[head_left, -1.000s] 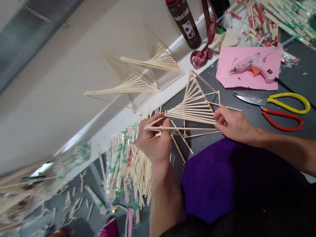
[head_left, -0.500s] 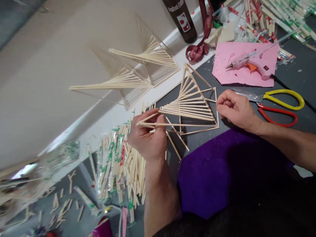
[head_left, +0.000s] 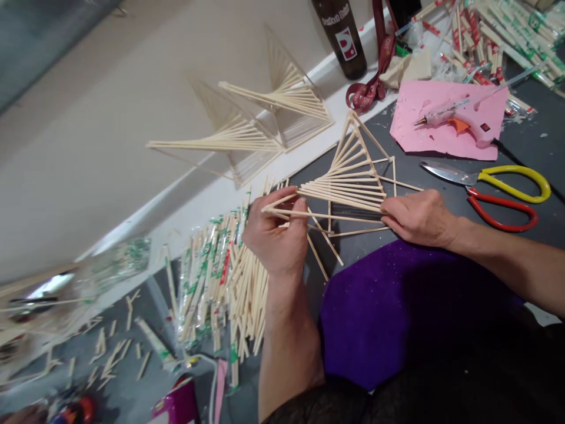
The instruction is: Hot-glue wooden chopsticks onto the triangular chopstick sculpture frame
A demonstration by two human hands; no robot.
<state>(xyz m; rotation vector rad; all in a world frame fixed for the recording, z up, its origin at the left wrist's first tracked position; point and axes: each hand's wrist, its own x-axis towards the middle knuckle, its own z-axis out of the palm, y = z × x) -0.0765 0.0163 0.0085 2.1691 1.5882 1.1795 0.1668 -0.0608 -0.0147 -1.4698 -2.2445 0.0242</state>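
A pale wooden stick frame [head_left: 353, 188], with a fan of chopsticks spread across it, lies between my hands on the dark grey table. My left hand [head_left: 280, 232] grips its pointed left end, thumb and fingers around the sticks. On the right side, my right hand [head_left: 417, 218] pinches the frame's lower right corner, and the fingers hide that corner. Two loose sticks [head_left: 324, 238] lie below the frame, near my left wrist. Both forearms reach in over a purple cloth [head_left: 366, 318].
Scissors [head_left: 481, 182] lie right of my right hand. Beyond them, a glue gun [head_left: 463, 121] rests on a pink sheet [head_left: 406, 112]. Loose chopsticks [head_left: 247, 294] and wrapped ones [head_left: 207, 282] lie left. Similar stick models [head_left: 282, 112] stand by the wall. A dark bottle [head_left: 344, 41] stands behind.
My right hand has moved in from beside the frame and now pinches its lower right corner. My left hand keeps its grip. The whole view has shifted slightly.
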